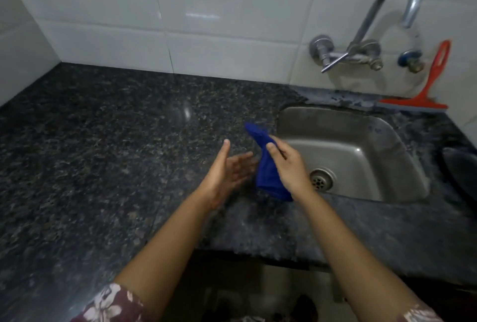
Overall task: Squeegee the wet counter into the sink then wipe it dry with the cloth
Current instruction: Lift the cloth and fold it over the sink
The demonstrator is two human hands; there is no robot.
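A blue cloth [265, 164] hangs bunched above the dark speckled counter [103, 141], just left of the steel sink [361, 149]. My right hand [289, 164] grips the cloth around its middle; one end sticks up past my fingers and the other droops below my wrist. My left hand [229, 167] is held open beside it, palm facing the cloth, fingers straight, not touching it. A red squeegee [426, 89] leans against the tiled wall behind the sink, blade down on the counter's back ledge.
A curved metal tap [382, 12] with valves juts from the wall over the sink. A dark round object [462, 167] sits at the right edge. White tiled walls close the back and left. The counter's front edge runs below my forearms.
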